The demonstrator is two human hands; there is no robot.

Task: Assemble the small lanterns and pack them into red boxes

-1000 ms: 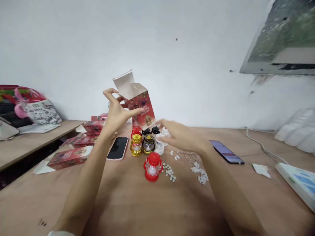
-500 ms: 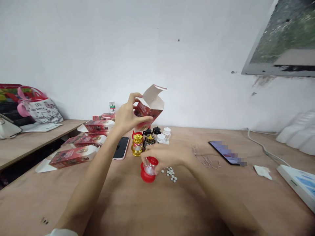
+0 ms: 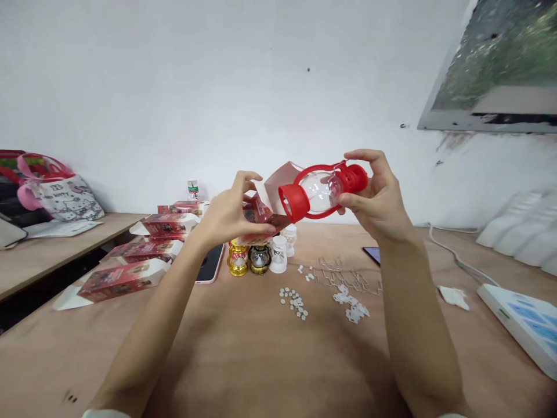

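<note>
My left hand (image 3: 230, 212) is wrapped round a red printed carton (image 3: 267, 210), tilted with its open flap end toward the right. In my right hand (image 3: 378, 194) is a small red lantern (image 3: 319, 191) with a clear globe, gripped by its top and lying on its side in the air. Its open base ring faces left, right at the carton's mouth; whether they touch I cannot tell. Below on the table stand a gold lantern (image 3: 238, 259), a dark bronze lantern (image 3: 260, 259) and white lanterns (image 3: 279, 255), partly hidden behind my left hand and the carton.
Several red cartons (image 3: 126, 280) lie at the left by a phone (image 3: 211, 264). Small white discs (image 3: 293, 302), white plastic pieces (image 3: 351, 305) and bent wires (image 3: 343, 276) are scattered mid-table. A second phone (image 3: 372, 254) is partly behind my right arm. A white box (image 3: 522, 322) sits at right.
My right hand has lifted the red lantern from near the table up to the carton's opening and turned it on its side. The carton has tilted further toward the right.
</note>
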